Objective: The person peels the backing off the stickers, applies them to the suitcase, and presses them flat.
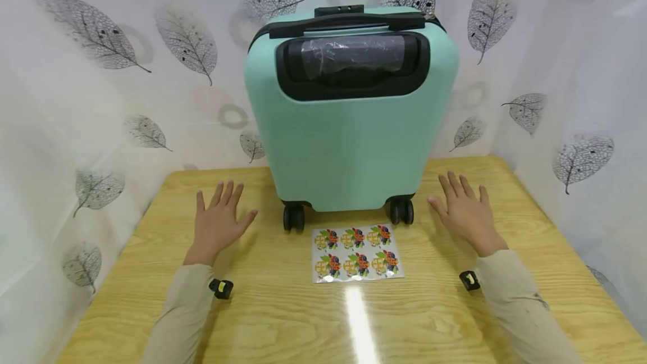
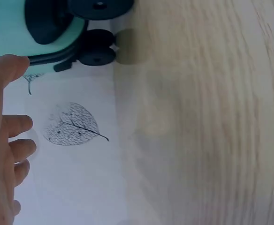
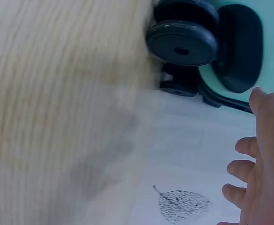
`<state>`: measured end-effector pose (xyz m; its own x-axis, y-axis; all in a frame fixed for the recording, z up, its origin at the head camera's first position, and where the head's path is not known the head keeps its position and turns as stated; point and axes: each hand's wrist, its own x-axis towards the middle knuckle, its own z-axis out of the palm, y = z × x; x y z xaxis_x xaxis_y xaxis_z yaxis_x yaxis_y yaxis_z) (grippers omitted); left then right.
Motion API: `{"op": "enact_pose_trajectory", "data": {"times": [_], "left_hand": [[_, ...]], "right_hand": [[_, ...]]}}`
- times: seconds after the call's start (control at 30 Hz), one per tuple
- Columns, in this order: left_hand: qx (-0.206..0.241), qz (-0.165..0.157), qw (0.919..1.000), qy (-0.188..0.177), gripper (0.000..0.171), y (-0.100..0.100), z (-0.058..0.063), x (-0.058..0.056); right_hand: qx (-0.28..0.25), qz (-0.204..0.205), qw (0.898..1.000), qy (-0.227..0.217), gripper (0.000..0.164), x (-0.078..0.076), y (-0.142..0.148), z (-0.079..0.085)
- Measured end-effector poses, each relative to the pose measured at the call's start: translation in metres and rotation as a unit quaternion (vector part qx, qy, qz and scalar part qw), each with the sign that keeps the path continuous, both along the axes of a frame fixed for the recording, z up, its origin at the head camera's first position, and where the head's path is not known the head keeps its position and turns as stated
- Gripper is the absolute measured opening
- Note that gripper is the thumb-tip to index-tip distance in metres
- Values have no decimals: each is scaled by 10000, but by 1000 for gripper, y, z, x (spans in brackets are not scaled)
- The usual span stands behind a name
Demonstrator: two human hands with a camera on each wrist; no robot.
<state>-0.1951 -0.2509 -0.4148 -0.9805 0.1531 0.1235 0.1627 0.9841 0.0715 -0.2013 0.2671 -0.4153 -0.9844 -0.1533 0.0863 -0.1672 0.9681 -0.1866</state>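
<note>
A mint-green suitcase (image 1: 349, 150) stands upright on black wheels at the back of the wooden table. Flat on the wood before it lies a sheet of stickers (image 1: 358, 254) with colourful fruit prints in two rows. My left hand (image 1: 217, 226), fingers spread and holding nothing, is left of the suitcase, apart from it. On the other side my right hand (image 1: 467, 212) has its fingers extended too, near the right wheels (image 1: 401, 210). Each wrist view shows the thumb and fingers beside the suitcase's lower corner, with black wheels (image 2: 97, 47) in the left one.
White cloth (image 1: 197, 111) printed with grey leaves hangs behind the table and along both sides. The suitcase has a black carry handle (image 1: 346, 24) on top and a plastic-wrapped pull handle (image 1: 354, 55). A strip of light reflects off the tabletop (image 1: 283, 319).
</note>
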Motion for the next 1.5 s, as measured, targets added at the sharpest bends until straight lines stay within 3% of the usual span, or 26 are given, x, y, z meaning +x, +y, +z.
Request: {"op": "enact_pose_trajectory", "data": {"times": [0.27,0.5,0.8,0.9,1.03,1.1,1.17,1.27,1.5], "left_hand": [[289,-283,9991,125,78,12,11,8],[422,-553,9947,762,68,28,16,20],[1193,-876,9803,1306,53,50,5,32],[1505,-968,9758,1257,49,56,0,35],[2016,-893,9729,695,49,65,-4,38],[2499,-867,9640,280,50,69,-6,40],[3043,-849,9487,-144,51,73,-8,40],[3833,-845,9172,-676,52,77,-9,41],[4867,-598,8475,-2032,58,81,-19,37]], "right_hand": [[-49,127,9995,300,72,12,-5,16],[87,322,9972,669,65,24,-14,22],[136,797,9900,1159,59,37,-37,26],[146,1113,9839,1388,57,38,-47,25],[66,1497,9776,1477,55,39,-62,25],[48,1640,9766,1394,54,39,-70,25],[25,1747,9769,1228,53,40,-76,23],[-72,1860,9788,857,52,41,-85,20],[-931,2036,9746,-95,50,41,-107,10]]}}
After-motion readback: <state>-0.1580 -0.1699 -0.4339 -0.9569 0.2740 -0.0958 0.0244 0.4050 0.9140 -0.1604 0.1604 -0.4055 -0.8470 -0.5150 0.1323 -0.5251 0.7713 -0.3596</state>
